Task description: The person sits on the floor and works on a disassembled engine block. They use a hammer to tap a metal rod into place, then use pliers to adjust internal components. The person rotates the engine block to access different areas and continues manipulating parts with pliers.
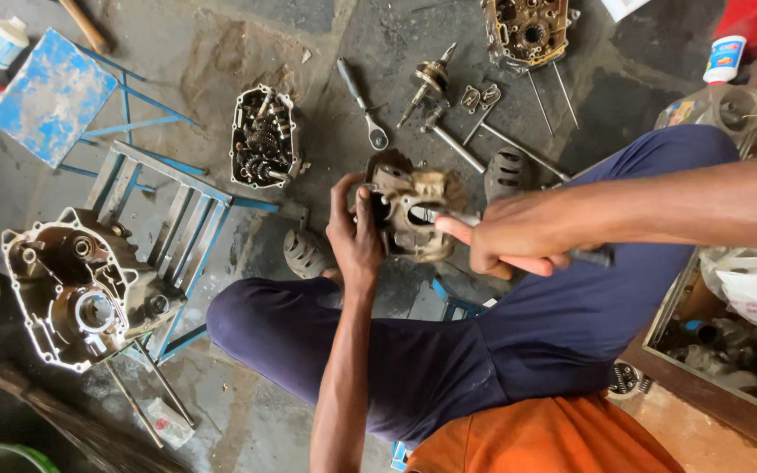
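Your left hand (354,235) is wrapped around the left side of the grimy engine casting (413,215), fingers curled closed on its edge, holding it up off the floor between your knees. Your right hand (519,241) is clenched shut around the pink-handled tool (484,245) — the handle runs roughly level, its long axis pointing left from your fist straight into the right face of the casting, with the dark shaft end poking out past your knuckles to the right. So the casting sits directly left of your right hand and touching your left; the left hand is the nearer one, the right meets it only through the tool. Whether the tip is seated in a hole or just pressed against the face, you cannot tell from here — the casting hides it. Room is tight close in: your thighs frame both sides, and two sandalled feet lie just beyond the casting. Further out on the stone floor (221,52), a ratchet wrench (363,105) and loose long bolts (519,149) lie just past the casting, a gear cluster in its case half (263,138) sits up and to the left, and the big crankcase half (76,289) rests on a blue metal frame (177,219) well off to your left. On your right, a wooden box edge (685,368) closes in by the elbow.
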